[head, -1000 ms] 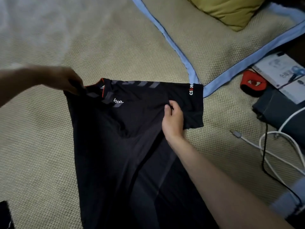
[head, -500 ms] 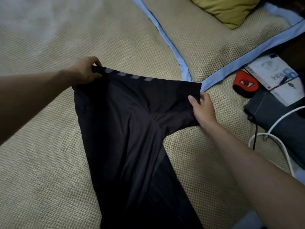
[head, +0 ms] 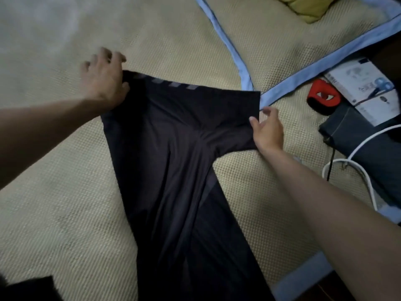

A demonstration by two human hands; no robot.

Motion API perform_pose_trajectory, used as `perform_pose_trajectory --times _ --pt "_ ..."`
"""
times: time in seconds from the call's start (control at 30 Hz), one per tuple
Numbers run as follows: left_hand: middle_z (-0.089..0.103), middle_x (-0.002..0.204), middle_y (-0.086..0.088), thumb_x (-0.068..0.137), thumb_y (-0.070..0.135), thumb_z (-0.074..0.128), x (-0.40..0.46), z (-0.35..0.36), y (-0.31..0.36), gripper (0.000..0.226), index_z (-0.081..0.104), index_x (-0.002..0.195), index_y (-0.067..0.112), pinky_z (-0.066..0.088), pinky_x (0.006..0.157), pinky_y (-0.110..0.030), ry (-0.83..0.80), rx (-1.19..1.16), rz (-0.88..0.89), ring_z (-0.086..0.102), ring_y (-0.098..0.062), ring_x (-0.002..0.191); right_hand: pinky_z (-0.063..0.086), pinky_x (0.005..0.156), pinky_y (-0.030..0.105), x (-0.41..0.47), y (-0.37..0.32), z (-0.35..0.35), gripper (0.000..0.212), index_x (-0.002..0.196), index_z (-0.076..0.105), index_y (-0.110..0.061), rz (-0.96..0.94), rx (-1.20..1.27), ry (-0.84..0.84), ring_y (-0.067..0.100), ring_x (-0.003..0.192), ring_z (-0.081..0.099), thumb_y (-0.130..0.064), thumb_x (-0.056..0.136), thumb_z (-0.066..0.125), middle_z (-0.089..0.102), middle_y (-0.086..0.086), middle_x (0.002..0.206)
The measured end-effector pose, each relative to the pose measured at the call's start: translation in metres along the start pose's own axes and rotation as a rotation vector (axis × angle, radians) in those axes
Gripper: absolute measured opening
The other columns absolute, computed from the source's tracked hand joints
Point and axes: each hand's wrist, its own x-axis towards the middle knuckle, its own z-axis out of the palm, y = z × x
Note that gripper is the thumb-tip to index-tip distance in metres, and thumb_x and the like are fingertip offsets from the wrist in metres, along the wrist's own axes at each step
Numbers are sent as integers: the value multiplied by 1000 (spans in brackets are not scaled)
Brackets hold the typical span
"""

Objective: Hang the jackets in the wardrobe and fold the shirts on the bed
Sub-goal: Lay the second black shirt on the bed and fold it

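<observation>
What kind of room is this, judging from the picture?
Most likely a bedroom. A black shirt lies spread on a bed cover with blue edging, an olive pillow sits at the top, and a white charging cable lies at the right.

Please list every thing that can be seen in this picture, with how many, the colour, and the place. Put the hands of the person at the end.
shirt: one, black with grey stripes along its top edge, spread on the bed in the middle.
bed cover: one, beige, textured, with light blue border, under the shirt.
pillow: one, olive yellow, top right.
red and black object: one, right of the shirt.
white box: one, printed, right edge.
dark cloth: one, dark grey-blue, right, below the box.
white cable: one, on the right.
black cable: one, beside the white cable.
left hand: on the shirt's top left corner, fingers spread.
right hand: at the sleeve end, fingers loose.
</observation>
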Motion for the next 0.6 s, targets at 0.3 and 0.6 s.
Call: perform_pose_trajectory --times 0.3,0.6 --pt "66 79 14 74 71 52 -303 1 18 44 54 90 30 53 70 -31 -764 -349 183 64 -9 74 49 74 33 -134 49 -35 44 98 62 -19 62 -102 -272 17 84 65 -62 87 67 69 -5 89" --pt "72 87 9 85 63 60 -464 20 11 45 56 109 26 50 73 -31 -747 -490 294 69 -13 83 50 75 37 -258 97 -60 36 84 52 -24 85 -113 -515 15 71 61 -33 78 86 64 -4 75"
